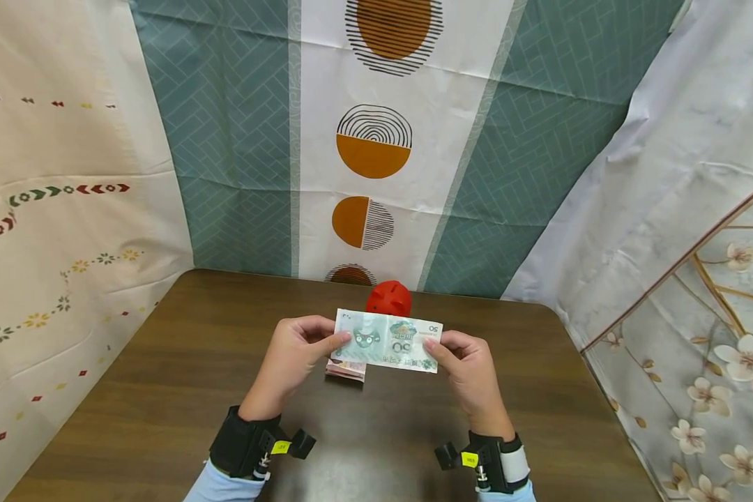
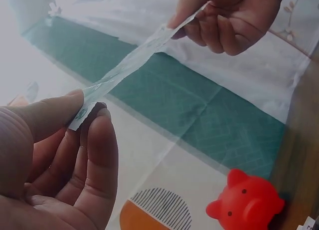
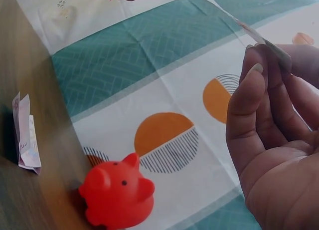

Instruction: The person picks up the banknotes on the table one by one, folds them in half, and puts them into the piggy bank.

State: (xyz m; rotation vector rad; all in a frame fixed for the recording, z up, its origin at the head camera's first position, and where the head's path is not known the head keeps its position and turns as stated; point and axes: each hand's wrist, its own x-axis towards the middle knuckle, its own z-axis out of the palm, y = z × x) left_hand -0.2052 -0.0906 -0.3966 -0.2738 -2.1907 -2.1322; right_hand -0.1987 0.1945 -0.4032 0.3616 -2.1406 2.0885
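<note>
A green-and-white banknote (image 1: 385, 340) marked 50 is stretched out flat between both hands above the table. The left hand (image 1: 302, 352) pinches one end between thumb and fingers, seen close up in the left wrist view. At the other end, the right hand (image 1: 467, 366) pinches the note the same way. Behind the note sits a red piggy bank (image 1: 389, 296), its lower part covered by the note in the head view. Below the note lies a folded pinkish banknote (image 1: 346, 371) on the table, partly hidden; the right wrist view shows the folded note (image 3: 26, 135) standing on edge.
The brown wooden table (image 1: 508, 397) reaches back to a teal-and-white patterned cloth (image 1: 241, 146). A cream cloth (image 1: 56, 279) hangs on the left and a white floral cloth (image 1: 684, 335) on the right. Each wrist wears a black strap (image 1: 245, 443) with a small camera.
</note>
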